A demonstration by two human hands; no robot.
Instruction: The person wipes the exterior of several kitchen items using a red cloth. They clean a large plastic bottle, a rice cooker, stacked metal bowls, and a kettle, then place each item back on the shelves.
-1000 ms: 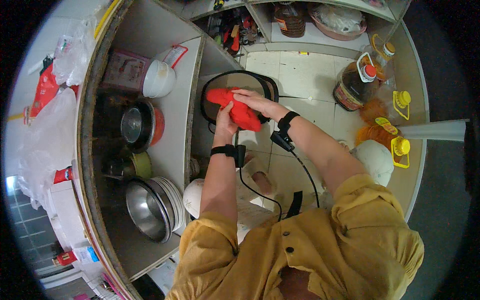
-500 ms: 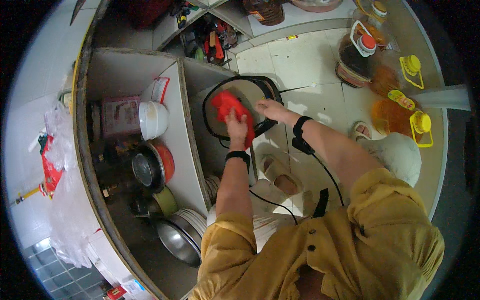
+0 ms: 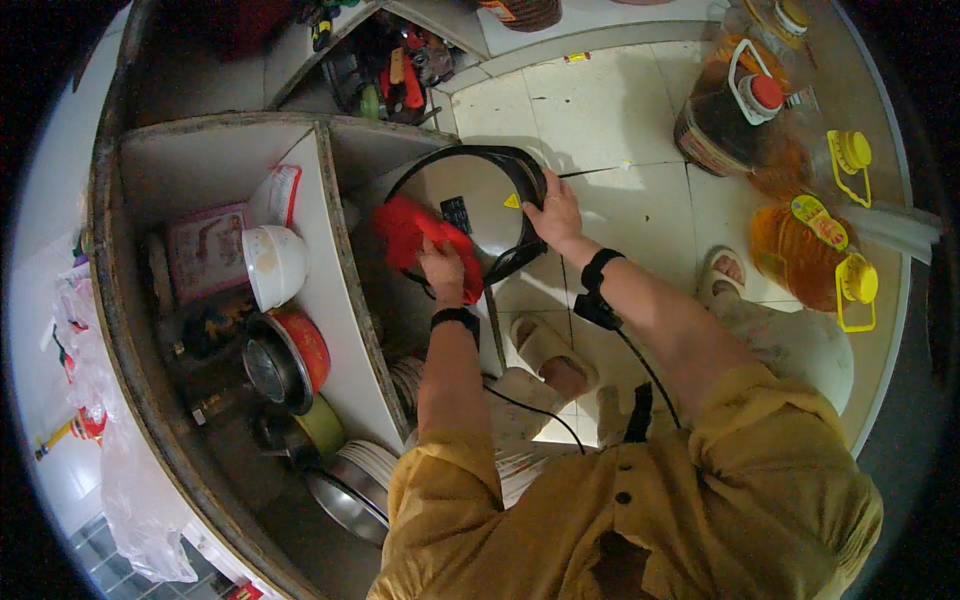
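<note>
A round electrical appliance (image 3: 420, 180) with a grey-beige flat face, a black rim, a dark label and a yellow triangle sticker stands half inside the cabinet opening. My left hand (image 3: 442, 268) presses a bunched red cloth (image 3: 415, 235) against the lower left of that face, fingers bent into the fabric. At the opposite side my right hand (image 3: 557, 213) grips the black rim, its thumb lying toward the face and its other fingers over the edge. Part of the lower rim is hidden by the cloth and my left hand.
Left of me, cabinet shelves hold a white bowl (image 3: 275, 267), a red bowl (image 3: 308, 350), and a steel basin (image 3: 345, 500). Oil jugs (image 3: 790, 250) stand along the right wall. Tools fill a cubby (image 3: 405, 75) ahead. My slippered feet are on the tiles (image 3: 625, 210).
My right hand has gone from a pinch beside the appliance to a grip on its rim. The left hand has shifted left with the cloth, baring more of the face. The view has shifted slightly.
</note>
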